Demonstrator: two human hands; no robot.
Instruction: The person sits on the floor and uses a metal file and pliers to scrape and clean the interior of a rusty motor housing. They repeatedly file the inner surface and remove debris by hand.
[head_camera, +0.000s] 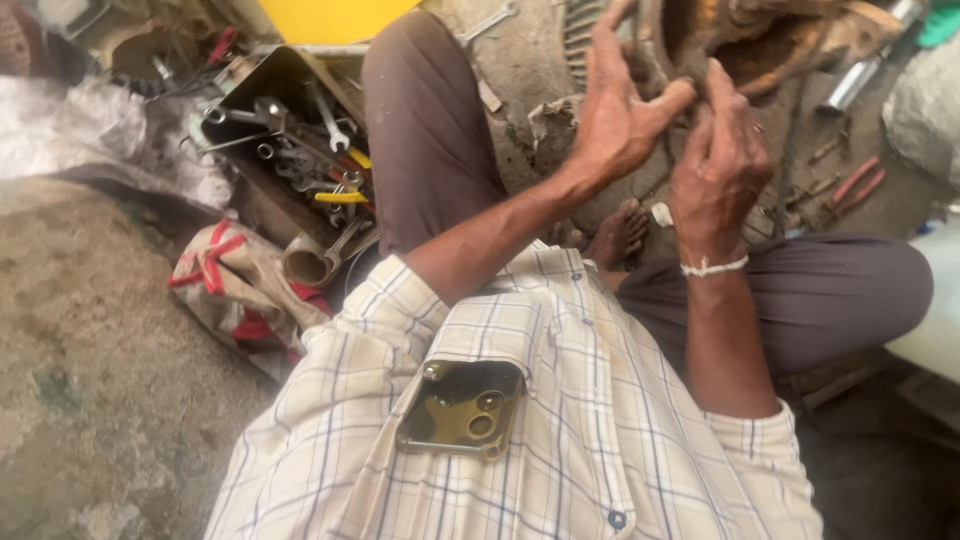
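I sit cross-legged on the ground, looking down over my checked shirt. My left hand (620, 105) is raised with its fingers spread, thumb reaching toward the rim of a rusty round motor housing (770, 40) in front of me. My right hand (720, 160), with a white band at the wrist, has its fingers curled against the same rim next to the left thumb. Whether either hand grips a small part there is hidden by the fingers. A finned metal edge (580, 30) of the housing shows behind my left hand.
An open metal toolbox (290, 150) full of spanners and pliers lies at my left knee. A red and tan cloth bag (235, 285) sits beside it. Red-handled pliers (850, 190) lie on the dirt floor at right. A phone (462, 408) sits in my shirt pocket.
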